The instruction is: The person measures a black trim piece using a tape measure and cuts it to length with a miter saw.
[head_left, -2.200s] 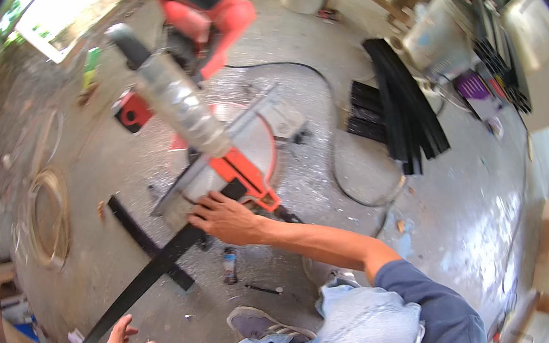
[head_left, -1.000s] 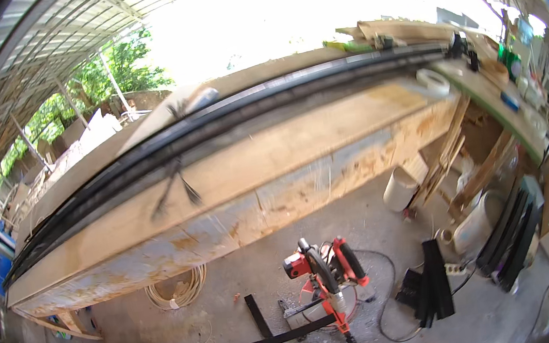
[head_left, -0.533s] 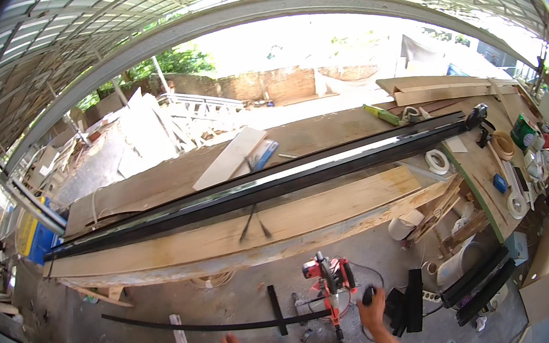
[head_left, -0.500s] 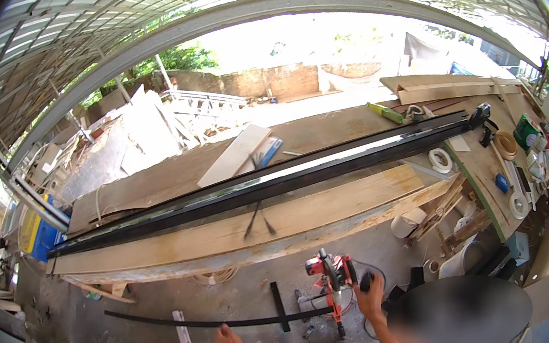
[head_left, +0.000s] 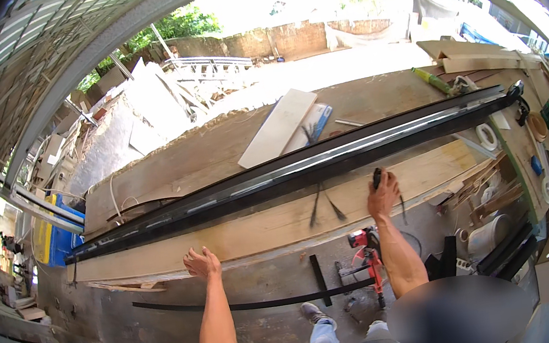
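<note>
My left hand [head_left: 202, 262] is empty, its fingers spread and slightly curled, at the near edge of a pale wooden board [head_left: 248, 233]. Over the right part of that board, my right hand [head_left: 383, 196] is closed on a small black object [head_left: 377, 178], mostly covered by the fingers; its kind is unclear. Beyond both hands, long black profiles [head_left: 276, 183] with a shiny strip lie along the bench. Partly behind my right forearm, a red power saw [head_left: 374, 265] stands on the floor. A long thin black strip [head_left: 256, 304] runs left from it.
A pale panel [head_left: 277, 128] lies on the bench's far side. Tape rolls [head_left: 487, 137] and clutter crowd the right. A white bucket [head_left: 489, 235] and wood scraps stand below. A short black bar [head_left: 320, 281] crosses the floor strip.
Both hands have moved up and forward, from above the floor by the saw to the bench. The black object stays in my right hand. The whole view has shifted.
</note>
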`<state>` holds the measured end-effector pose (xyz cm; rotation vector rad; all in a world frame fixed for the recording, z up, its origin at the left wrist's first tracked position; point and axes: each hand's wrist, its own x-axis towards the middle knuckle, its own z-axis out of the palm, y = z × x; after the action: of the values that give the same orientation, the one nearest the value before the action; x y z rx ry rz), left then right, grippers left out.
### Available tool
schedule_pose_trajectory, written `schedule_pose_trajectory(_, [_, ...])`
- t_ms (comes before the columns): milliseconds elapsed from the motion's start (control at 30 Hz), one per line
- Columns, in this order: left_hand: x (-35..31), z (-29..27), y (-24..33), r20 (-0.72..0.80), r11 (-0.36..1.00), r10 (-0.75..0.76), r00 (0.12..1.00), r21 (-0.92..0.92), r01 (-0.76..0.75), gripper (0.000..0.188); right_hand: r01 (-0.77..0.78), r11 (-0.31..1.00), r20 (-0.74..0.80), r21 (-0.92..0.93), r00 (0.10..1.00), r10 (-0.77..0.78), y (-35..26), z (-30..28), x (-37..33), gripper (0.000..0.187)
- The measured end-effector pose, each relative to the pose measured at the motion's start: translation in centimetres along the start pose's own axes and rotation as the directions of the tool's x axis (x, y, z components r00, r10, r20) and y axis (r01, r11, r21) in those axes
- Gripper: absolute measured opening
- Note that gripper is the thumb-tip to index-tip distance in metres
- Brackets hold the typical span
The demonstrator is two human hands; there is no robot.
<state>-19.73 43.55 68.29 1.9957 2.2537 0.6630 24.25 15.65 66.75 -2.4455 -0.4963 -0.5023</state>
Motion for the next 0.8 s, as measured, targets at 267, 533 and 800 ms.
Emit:
schedule_pose_trajectory(267, [3.9,4.0,0.4,0.092,0.983,-0.152,0.984,0.115,0.141,0.061,-0.012,0.995,-0.028,-0.100,1.000,0.009,-1.1,-1.3,0.1,0.057])
schedule_pose_trajectory(533, [4.6,2.4,2.3,0.180,0.938,-0.233,0.955,0.300,0.172,0.070,-0.004,0.994,-0.004,-0.108,1.000,0.004,-1.6,-1.5,0.4,0.059])
schedule_pose_trajectory(800, [5.0,2.5,2.9,0.174,0.918,-0.252,0.952,0.354,0.178,0.071,-0.024,0.991,0.003,-0.132,1.000,0.025,-1.9,-1.2,0.7,0.055])
